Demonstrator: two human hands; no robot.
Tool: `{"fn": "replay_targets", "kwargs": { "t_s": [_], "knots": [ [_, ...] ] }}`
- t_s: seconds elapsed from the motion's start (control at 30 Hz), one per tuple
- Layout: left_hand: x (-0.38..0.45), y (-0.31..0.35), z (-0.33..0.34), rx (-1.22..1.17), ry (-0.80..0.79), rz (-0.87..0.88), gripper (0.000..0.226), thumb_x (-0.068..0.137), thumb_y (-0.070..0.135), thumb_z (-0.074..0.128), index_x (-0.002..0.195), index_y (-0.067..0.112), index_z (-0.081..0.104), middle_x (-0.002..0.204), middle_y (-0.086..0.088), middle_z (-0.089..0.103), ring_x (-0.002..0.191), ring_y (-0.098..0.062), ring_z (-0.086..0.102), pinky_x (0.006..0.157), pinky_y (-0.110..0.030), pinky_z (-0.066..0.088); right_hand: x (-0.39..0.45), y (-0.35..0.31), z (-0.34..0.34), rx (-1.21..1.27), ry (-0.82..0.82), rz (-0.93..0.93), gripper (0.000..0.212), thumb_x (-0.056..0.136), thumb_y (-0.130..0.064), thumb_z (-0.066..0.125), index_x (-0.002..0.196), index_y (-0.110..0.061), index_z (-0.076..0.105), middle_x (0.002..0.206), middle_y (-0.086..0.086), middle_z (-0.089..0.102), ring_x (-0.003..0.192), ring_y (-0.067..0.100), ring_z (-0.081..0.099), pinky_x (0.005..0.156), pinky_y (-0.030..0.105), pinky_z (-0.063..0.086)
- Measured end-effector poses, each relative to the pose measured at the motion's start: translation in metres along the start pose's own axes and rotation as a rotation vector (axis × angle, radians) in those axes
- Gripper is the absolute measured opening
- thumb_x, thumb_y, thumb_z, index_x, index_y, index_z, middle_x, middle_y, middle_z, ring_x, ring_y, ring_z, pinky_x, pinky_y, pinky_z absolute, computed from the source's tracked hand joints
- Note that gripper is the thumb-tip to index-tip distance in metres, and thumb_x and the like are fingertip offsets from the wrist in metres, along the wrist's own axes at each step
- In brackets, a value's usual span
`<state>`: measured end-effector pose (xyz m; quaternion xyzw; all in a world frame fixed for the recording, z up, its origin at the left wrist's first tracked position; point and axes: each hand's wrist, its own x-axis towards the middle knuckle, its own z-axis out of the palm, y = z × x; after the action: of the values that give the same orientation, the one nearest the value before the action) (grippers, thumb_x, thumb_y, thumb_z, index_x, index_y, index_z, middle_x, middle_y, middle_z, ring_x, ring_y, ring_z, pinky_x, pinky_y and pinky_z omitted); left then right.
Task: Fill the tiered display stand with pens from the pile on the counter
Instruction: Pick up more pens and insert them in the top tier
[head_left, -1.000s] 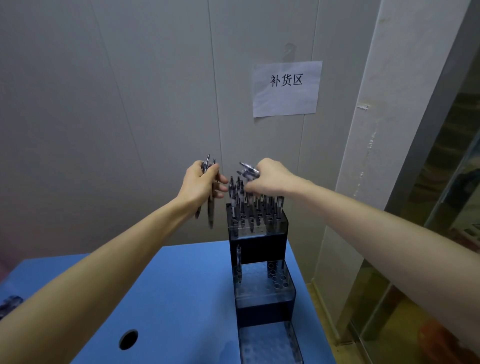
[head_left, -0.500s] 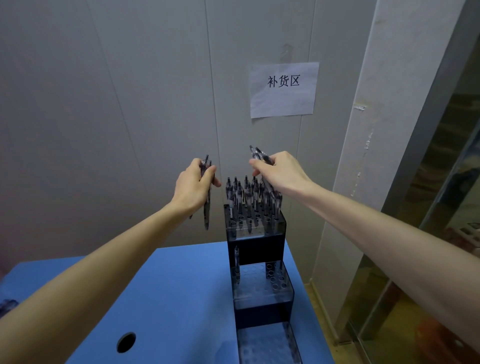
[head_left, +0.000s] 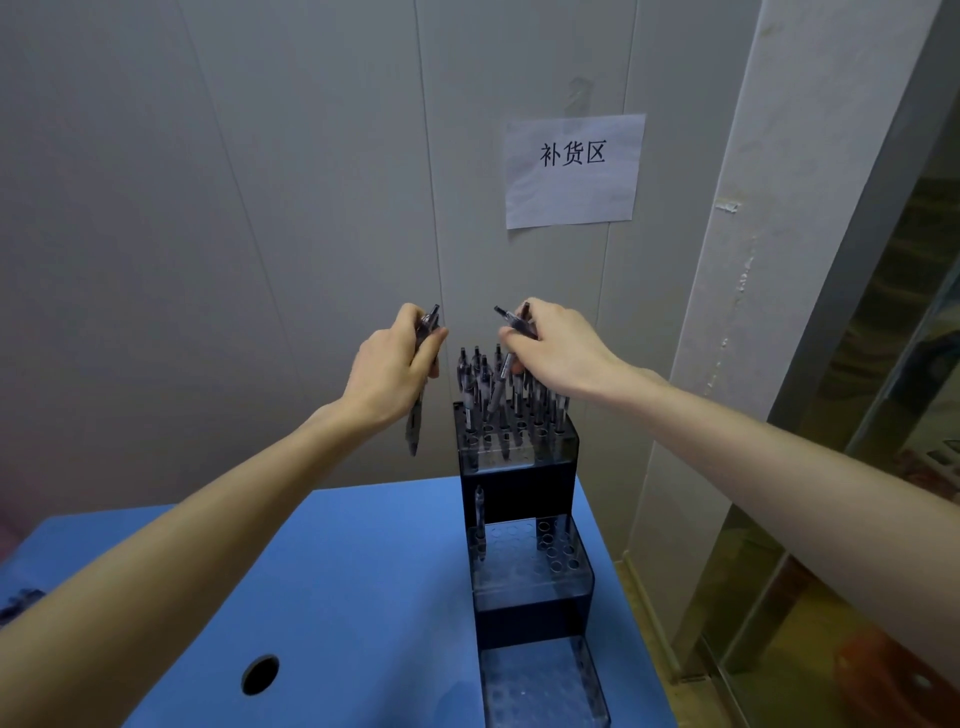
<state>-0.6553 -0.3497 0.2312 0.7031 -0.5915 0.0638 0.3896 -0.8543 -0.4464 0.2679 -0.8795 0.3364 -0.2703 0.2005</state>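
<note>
Nearest, the blue counter top (head_left: 363, 571) carries a dark, smoky translucent plastic tiered display stand (head_left: 524, 582), its lowest step showing only holes and its middle step holding a single upright pen (head_left: 479, 525) at the left edge. Further off, the top tier is crowded with standing dark-barrelled pens (head_left: 498, 400) directly below the curled fingers (head_left: 511, 343) of the right hand (head_left: 561, 353), which grip a few pens, one angled down among them. Left of these, the left hand (head_left: 392, 371) grips a hanging bundle of pens (head_left: 418, 395); behind, a white paper sign (head_left: 571, 171) is on the grey wall.
</note>
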Motion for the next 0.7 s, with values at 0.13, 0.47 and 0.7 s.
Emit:
{"fn": "replay_targets", "kwargs": {
  "t_s": [0.13, 0.47, 0.7],
  "knots": [
    [-0.002, -0.003, -0.001, -0.085, -0.026, -0.04, 0.025, 0.108, 0.037, 0.047, 0.103, 0.013, 0.048, 0.081, 0.007, 0.074, 0.073, -0.015, 0.068, 0.076, -0.043, 0.056, -0.002, -0.002, 0.006, -0.054, 0.014, -0.02, 0.034, 0.101, -0.04, 0.055, 0.072, -0.023, 0.052, 0.067, -0.002, 0.059, 0.068, 0.024, 0.057, 0.059, 0.034, 0.041],
    [-0.002, 0.0, -0.009, -0.511, -0.029, -0.185, 0.012, 0.108, 0.023, 0.05, 0.105, 0.011, 0.052, 0.101, -0.007, 0.075, 0.096, -0.02, 0.072, 0.071, -0.035, 0.063, -0.005, -0.007, 0.007, -0.136, 0.075, -0.083, 0.021, 0.088, -0.045, 0.073, 0.09, -0.024, 0.069, 0.086, -0.003, 0.07, 0.085, 0.023, 0.066, 0.074, 0.035, 0.054],
    [-0.001, 0.007, -0.009, -0.501, -0.017, -0.132, 0.011, 0.108, 0.023, 0.051, 0.099, 0.016, 0.053, 0.102, -0.001, 0.076, 0.096, -0.019, 0.071, 0.063, -0.033, 0.061, 0.0, -0.008, 0.015, -0.137, 0.009, -0.043, 0.007, 0.087, -0.029, 0.073, 0.083, -0.022, 0.073, 0.077, -0.001, 0.072, 0.078, 0.023, 0.068, 0.072, 0.037, 0.057]
  ]
}}
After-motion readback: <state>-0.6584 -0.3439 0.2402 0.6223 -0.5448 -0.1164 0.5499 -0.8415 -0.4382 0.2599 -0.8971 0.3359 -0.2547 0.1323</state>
